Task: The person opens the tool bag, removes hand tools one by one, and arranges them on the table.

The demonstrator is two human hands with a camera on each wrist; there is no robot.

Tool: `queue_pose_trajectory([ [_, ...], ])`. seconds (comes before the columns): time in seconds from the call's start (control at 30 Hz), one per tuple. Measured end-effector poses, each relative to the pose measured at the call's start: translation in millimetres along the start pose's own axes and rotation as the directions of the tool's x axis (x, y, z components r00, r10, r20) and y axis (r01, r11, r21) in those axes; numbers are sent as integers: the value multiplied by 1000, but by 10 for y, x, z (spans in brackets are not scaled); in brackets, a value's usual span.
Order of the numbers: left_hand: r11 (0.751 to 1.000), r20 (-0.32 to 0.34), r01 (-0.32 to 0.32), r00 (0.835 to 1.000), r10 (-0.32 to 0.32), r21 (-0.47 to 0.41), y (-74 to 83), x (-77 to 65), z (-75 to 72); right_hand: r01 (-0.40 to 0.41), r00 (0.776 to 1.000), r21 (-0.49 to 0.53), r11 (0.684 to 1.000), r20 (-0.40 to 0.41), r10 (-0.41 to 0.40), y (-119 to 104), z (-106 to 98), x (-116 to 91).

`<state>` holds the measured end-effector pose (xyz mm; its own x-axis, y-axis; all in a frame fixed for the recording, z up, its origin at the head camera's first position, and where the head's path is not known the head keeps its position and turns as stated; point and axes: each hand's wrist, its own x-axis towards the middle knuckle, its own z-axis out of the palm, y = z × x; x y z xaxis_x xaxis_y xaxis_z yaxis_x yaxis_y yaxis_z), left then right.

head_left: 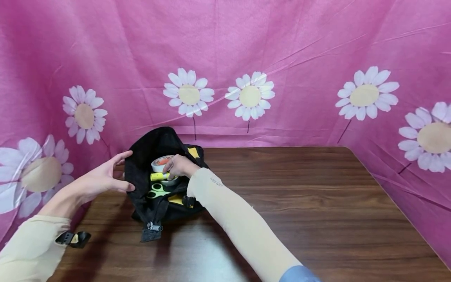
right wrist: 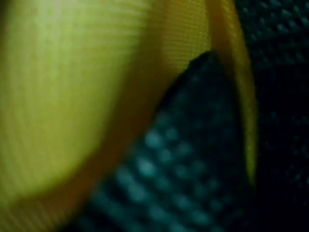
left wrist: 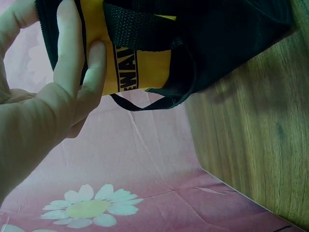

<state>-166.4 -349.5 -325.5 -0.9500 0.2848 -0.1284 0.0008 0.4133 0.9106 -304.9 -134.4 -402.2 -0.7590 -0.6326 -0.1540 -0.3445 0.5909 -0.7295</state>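
Note:
A black fabric bag (head_left: 139, 170) with yellow panels gapes on the wooden table. At its left rim, my left hand (head_left: 98, 181) holds the side wall, thumb and fingers spread along the edge. The left wrist view shows those fingers over a yellow panel (left wrist: 104, 72) with black lettering. Reaching inside, my right hand (head_left: 182, 166) pinches a short yellow cylinder (head_left: 158, 176). Behind it sits a white tape roll (head_left: 155, 167) with an orange inside, and another greyish roll (head_left: 170, 182) lies below. Green-handled scissors (head_left: 157, 190) rest nearer the front. Blurred yellow and black fabric fills the right wrist view.
The brown wooden table (head_left: 299, 203) stretches right of the bag. A pink cloth (head_left: 299, 47) with white daisies hangs behind and along both sides. A zipper end (head_left: 154, 226) dangles at the bag's front, and a black strap loop (left wrist: 145, 107) hangs from its side.

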Motion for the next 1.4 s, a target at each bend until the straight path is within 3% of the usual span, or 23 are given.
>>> queue_pose_trajectory([
  [0.1, 1000, 3, -12, 1000, 12, 3, 21, 4, 0, 5, 1000, -43, 999, -3, -5, -22, -1, -20],
  [0.3, 999, 11, -23, 1000, 23, 23, 61, 17, 20, 29, 995, -175, 984, 94, -12, -49, -5, -48],
  [0.53, 999, 6, -21, 1000, 21, 36, 41, -12, 47, 85, 989, -268, 960, 140, -49, -27, 43, -82],
  [0.7, 998, -12, -17, 1000, 17, 68, 44, -33, 25, 102, 988, -256, 961, 140, -68, -51, 48, -109],
  [1.0, 999, 11, 14, 1000, -15, 43, 34, -80, -95, 163, 976, -215, 963, 176, -126, -113, 72, -100],
  [1.2, 1000, 23, 14, 1000, -14, 22, -12, -20, -67, 91, 990, -210, 973, 120, -67, -106, -3, -130],
  [1.4, 1000, 31, 21, 999, -21, 8, -57, -11, -63, 17, 992, -33, 999, 124, -13, -283, -152, -229],
])
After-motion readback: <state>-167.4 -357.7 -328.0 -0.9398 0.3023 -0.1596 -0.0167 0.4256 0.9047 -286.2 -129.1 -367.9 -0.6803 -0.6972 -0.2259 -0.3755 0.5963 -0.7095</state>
